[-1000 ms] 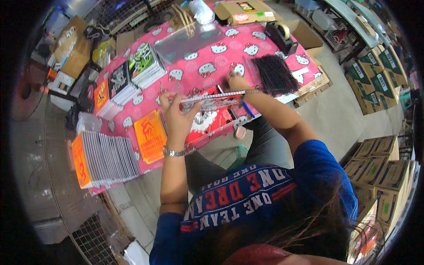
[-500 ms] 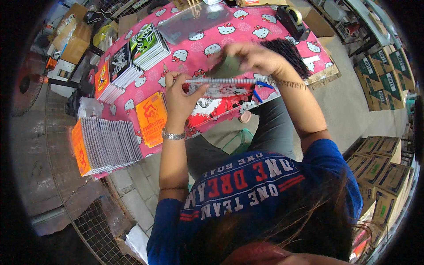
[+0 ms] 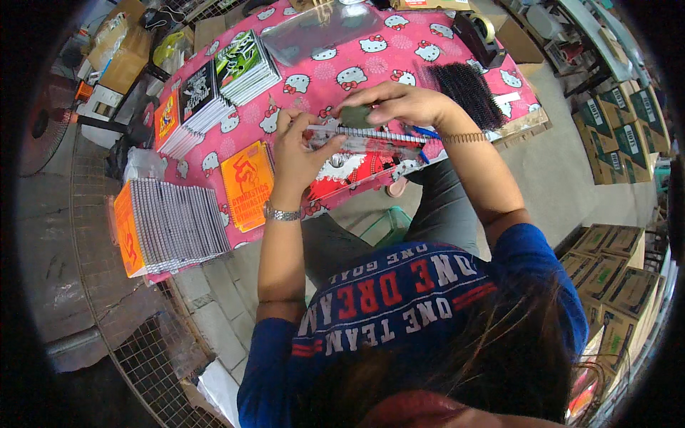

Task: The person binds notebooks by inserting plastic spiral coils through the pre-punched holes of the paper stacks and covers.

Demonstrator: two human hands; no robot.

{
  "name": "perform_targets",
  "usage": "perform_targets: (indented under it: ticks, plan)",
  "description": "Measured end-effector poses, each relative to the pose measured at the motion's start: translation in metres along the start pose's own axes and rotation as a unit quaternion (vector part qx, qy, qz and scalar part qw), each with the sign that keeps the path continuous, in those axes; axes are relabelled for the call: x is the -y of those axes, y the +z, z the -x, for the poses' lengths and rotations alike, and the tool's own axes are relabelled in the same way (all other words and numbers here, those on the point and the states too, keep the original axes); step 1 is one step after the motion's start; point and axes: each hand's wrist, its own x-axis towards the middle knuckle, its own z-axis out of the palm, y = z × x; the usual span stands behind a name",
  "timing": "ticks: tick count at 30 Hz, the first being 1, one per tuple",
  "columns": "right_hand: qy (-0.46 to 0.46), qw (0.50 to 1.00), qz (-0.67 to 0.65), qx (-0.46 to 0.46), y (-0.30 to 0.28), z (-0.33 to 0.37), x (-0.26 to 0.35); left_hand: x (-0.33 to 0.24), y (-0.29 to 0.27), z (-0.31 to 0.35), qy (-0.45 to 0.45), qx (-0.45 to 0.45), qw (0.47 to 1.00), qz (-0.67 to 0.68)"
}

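Observation:
My left hand (image 3: 291,150) pinches the left end of a spiral-bound notebook (image 3: 378,135), held on edge with its coiled spine up. My right hand (image 3: 410,105) grips a dark green, rounded block (image 3: 354,115) just above that spine. Whether the block touches the coil I cannot tell. A thin dark coil (image 3: 465,138) lies across my right wrist. Below the notebook is a red, white and black printed cover (image 3: 357,171) at the table's near edge. Blue handles (image 3: 426,133) of a tool show beside the notebook's right end; its head is hidden.
Stacked notebooks with orange (image 3: 178,225), black and green covers stand on the pink patterned table (image 3: 325,71) at left. A heap of black coils (image 3: 464,93) and a tape dispenser (image 3: 479,37) are at right. Cardboard boxes (image 3: 617,135) line the floor; a fan (image 3: 53,125) stands far left.
My right hand has come down and to the left with the green block, closer to the notebook's spine. The coil heap is less covered by my hand. My left hand keeps its pinch.

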Motion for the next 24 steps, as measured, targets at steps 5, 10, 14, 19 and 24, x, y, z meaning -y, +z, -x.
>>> perform_targets:
  ticks: [5, 10, 14, 19, 24]
  plan:
    - [-0.025, 0.996, 0.044, 0.068, -0.007, -0.012, -0.002, 0.011, -0.004, 0.002, -0.019, 0.000, 0.999, 0.042]
    - [0.048, 0.991, 0.090, 0.084, -0.007, -0.024, -0.006, 0.027, -0.004, 0.004, -0.045, 0.014, 0.992, 0.116]
    - [0.071, 0.990, 0.071, 0.101, -0.017, -0.031, -0.012, 0.029, -0.003, 0.002, -0.047, 0.052, 0.991, 0.110]
    - [0.045, 0.994, -0.024, 0.098, -0.005, -0.038, -0.007, 0.026, -0.003, 0.000, -0.048, 0.054, 0.990, 0.123]
    - [0.005, 0.982, -0.146, 0.123, -0.005, -0.045, -0.010, 0.038, -0.001, 0.002, -0.077, 0.069, 0.981, 0.163]
